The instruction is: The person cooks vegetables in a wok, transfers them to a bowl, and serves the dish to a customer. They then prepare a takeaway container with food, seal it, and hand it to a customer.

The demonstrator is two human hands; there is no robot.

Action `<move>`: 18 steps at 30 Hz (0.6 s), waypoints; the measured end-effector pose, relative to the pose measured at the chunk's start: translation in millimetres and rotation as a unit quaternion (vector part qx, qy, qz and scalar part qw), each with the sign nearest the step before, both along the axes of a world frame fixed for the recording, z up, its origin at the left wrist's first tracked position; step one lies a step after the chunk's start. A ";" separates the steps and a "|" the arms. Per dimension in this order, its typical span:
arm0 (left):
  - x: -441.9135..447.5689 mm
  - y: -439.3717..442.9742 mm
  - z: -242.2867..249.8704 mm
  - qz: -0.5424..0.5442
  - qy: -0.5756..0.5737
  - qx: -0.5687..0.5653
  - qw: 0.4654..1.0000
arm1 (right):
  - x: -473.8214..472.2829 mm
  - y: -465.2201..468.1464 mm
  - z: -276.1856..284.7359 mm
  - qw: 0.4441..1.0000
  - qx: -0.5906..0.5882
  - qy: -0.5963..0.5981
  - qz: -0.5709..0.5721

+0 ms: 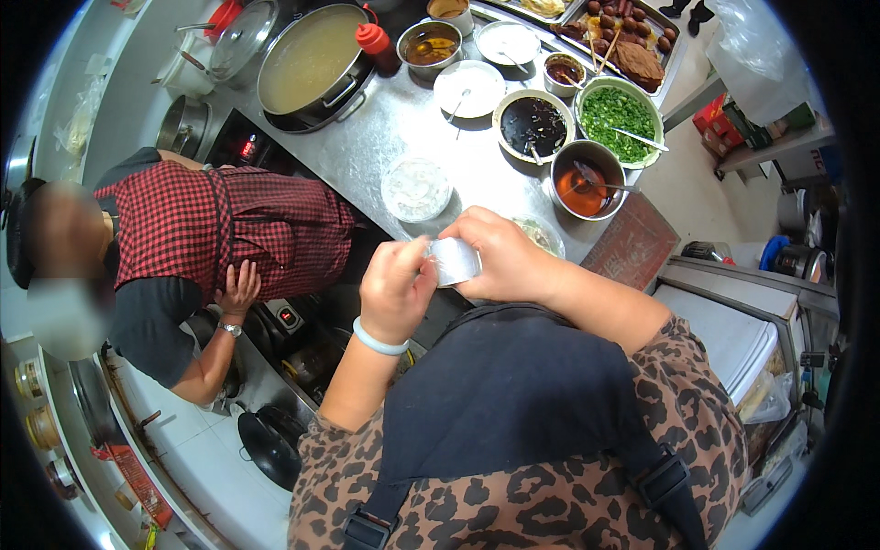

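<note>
In front of my chest, my right hand grips a whitish, translucent roll that looks like clear tape. My left hand, with a pale bangle on its wrist, has its fingers bent and pinched at the roll's left edge. Motion blurs these fingertips, so any loose end between them is hard to make out. A round clear plastic container stands on the steel counter just beyond my hands. Partly hidden behind my right hand is another round container with something pale and green inside.
Bowls of chopped scallions, dark sauce and red oil stand at the right. A wide broth pot and red-capped squeeze bottle are farther back. At left, a person in a checked apron stands close by.
</note>
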State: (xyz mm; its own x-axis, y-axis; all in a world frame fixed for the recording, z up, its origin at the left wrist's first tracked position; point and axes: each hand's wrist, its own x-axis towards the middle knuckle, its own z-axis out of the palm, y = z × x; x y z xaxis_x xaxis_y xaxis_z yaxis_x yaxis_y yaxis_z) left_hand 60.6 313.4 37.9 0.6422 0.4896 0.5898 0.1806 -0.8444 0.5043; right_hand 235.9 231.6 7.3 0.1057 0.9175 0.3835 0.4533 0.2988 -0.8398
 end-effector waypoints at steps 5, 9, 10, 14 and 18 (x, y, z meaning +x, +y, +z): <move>0.2 8.9 2.0 -0.035 0.055 0.172 0.983 | -9.8 -0.7 -13.3 0.992 0.024 0.113 -0.059; -2.8 8.1 -7.9 -0.002 0.007 0.085 0.996 | -12.4 -2.2 -17.9 0.993 0.009 0.112 -0.021; -2.8 6.4 -12.0 -0.003 -0.005 0.002 1.000 | -10.8 -1.9 -18.2 0.998 0.017 0.066 -0.010; -9.0 3.8 -22.8 -0.030 -0.104 -0.470 0.876 | -1.8 0.3 -16.9 0.999 0.032 0.001 -0.030; -19.4 12.3 -18.3 -0.127 -0.185 -0.732 0.644 | 3.8 5.2 -19.1 0.980 -0.090 0.179 -0.004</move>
